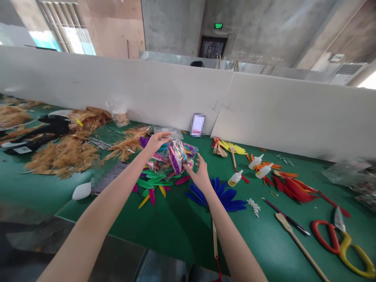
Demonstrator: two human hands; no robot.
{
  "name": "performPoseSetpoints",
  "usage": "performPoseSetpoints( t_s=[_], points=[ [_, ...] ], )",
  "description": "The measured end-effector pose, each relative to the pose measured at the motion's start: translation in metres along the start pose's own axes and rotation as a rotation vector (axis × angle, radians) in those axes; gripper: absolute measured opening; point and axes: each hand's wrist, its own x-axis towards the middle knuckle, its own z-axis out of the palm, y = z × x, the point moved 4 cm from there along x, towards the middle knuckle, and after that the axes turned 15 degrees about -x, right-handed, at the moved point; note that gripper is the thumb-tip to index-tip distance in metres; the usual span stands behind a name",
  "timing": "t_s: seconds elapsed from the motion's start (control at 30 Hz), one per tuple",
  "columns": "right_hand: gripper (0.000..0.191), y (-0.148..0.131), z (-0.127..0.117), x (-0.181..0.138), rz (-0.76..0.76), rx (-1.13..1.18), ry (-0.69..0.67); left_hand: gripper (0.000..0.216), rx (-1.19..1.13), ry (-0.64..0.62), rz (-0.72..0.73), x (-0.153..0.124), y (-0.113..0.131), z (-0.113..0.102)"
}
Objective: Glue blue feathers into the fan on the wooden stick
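A clear plastic bag of multicoloured feathers (176, 156) is between my hands, over a loose pile of feathers. My left hand (158, 141) is closed at the bag's upper left, its fingertips partly hidden against the plastic. On the bag's lower right is my right hand (200, 173), thumb and fingers apart, the thumb touching or very close to the plastic. Green feathers (152, 180) with some pink and yellow ones lie below the bag. Under my right forearm spreads a fan of blue feathers (226, 197) with a wooden handle (215, 239).
Glue bottles (235, 178), red feathers (293, 188), a pen (286, 216), a wooden stick (302, 244) and scissors (342, 239) lie to the right. Tan feathers (63, 154) and a white mouse (82, 191) are left. A phone (197, 124) leans on the white partition (164, 90).
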Motion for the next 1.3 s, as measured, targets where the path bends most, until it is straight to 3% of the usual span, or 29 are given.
performPoseSetpoints(
  t_s=[0.1, 0.17, 0.3, 0.4, 0.5, 0.6, 0.8, 1.1, 1.3],
  points=[
    [0.090, 0.004, -0.006, -0.006, 0.176, 0.386, -0.017, 0.024, -0.107, -0.062, 0.091, 0.001, 0.029, 0.017],
    [0.077, 0.000, -0.004, -0.012, 0.247, 0.659, -0.122, 0.025, -0.162, -0.105, 0.131, -0.001, 0.047, 0.031],
    [0.054, -0.018, -0.011, -0.025, 0.194, 0.967, -0.295, 0.017, -0.301, -0.247, 0.202, -0.016, 0.077, 0.056],
    [0.039, -0.022, -0.028, -0.029, 0.092, 0.882, -0.294, 0.015, -0.333, -0.261, 0.237, -0.030, 0.087, 0.061],
    [0.025, -0.016, -0.045, -0.027, 0.008, 0.757, -0.139, 0.028, -0.322, -0.162, 0.272, -0.040, 0.087, 0.059],
    [0.025, -0.005, -0.052, -0.023, -0.011, 0.721, -0.032, 0.037, -0.286, -0.101, 0.259, -0.044, 0.083, 0.060],
    [0.025, 0.012, -0.053, -0.019, 0.005, 0.679, -0.003, 0.030, -0.203, -0.134, 0.116, -0.040, 0.074, 0.057],
    [0.026, 0.014, -0.054, -0.021, 0.044, 0.759, -0.060, 0.024, -0.021, -0.364, -0.095, -0.038, 0.065, 0.049],
    [0.023, 0.019, -0.055, -0.022, 0.138, 0.878, 0.004, 0.028, 0.158, -0.470, -0.014, -0.040, 0.066, 0.059]
  ],
)
